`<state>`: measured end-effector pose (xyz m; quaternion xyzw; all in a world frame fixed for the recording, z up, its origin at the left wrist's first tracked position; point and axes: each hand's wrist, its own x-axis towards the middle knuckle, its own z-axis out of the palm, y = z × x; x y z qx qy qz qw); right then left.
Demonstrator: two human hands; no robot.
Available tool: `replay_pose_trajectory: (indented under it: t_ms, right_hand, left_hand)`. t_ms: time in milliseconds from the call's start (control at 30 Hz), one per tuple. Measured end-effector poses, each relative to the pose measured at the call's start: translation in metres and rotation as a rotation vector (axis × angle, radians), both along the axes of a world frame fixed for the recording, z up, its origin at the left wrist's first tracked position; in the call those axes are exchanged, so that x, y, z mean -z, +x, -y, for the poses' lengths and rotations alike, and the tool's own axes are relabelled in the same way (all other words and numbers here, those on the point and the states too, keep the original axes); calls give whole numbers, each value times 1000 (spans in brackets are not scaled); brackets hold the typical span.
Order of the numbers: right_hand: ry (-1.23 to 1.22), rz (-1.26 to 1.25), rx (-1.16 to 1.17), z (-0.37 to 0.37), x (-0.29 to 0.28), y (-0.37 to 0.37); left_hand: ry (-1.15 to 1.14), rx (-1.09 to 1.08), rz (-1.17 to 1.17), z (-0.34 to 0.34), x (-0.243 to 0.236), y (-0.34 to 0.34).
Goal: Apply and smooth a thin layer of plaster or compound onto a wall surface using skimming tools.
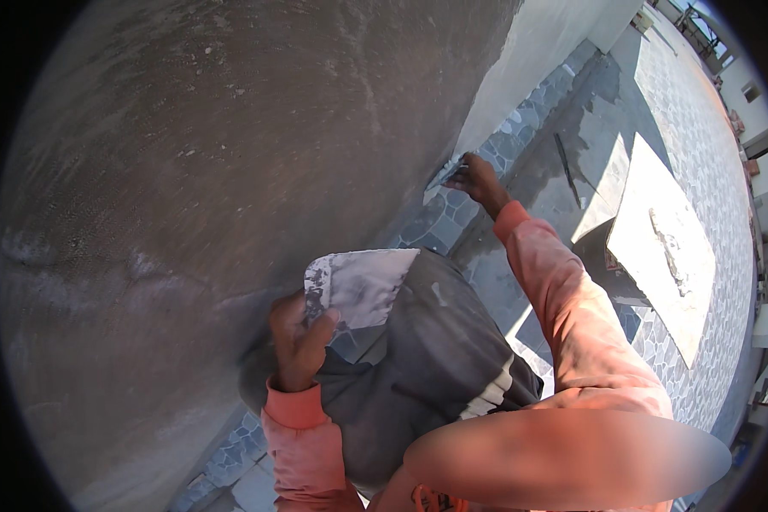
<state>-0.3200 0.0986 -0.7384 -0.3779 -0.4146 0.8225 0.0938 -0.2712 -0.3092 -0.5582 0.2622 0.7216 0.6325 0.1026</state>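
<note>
My left hand [299, 340] is closed on the edge of a flat, pale plastering scraper [363, 286], smeared with grey-white putty and with one rounded corner. That scraper is held above my dark trousers, near the wall. My right hand [476, 177], arm stretched out, is closed on a smaller flat scraper [442, 177] with putty along it. Its blade lies against the foot of the wall [256, 128], where the bare brown-grey surface meets a smooth pale coat [529, 68]. My fingers partly hide the small scraper's handle end.
Stone-patterned paving [439, 224] runs along the wall's foot. To the right, a white board [661, 247] with a streak of putty rests on a dark support [602, 260]. A thin dark bar [567, 169] lies on the damp concrete [589, 111].
</note>
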Motion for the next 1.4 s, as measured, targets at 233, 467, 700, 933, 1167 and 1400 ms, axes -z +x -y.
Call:
replay_pose_trajectory:
  t_ms: [233, 467, 700, 933, 1167, 1400]
  right_hand:
    - [-3, 9, -78, -2, -41, -6]
    - [25, 0, -119, 0, -78, -6]
    - [41, -41, -146, -4, -108, -7]
    - [101, -46, -180, 1, -145, -5]
    - [170, -89, -178, -2, -186, -5]
    - [358, -123, -245, 0, -238, -8]
  left_hand:
    - [10, 16, 20, 1, -6, 0]
    - [-1, 17, 97, 1, -10, 2]
    - [18, 19, 81, 2, -8, 1]
    - [61, 31, 110, -1, -11, 3]
    - [35, 50, 115, -1, -12, 4]
    - [20, 71, 56, 0, -9, 1]
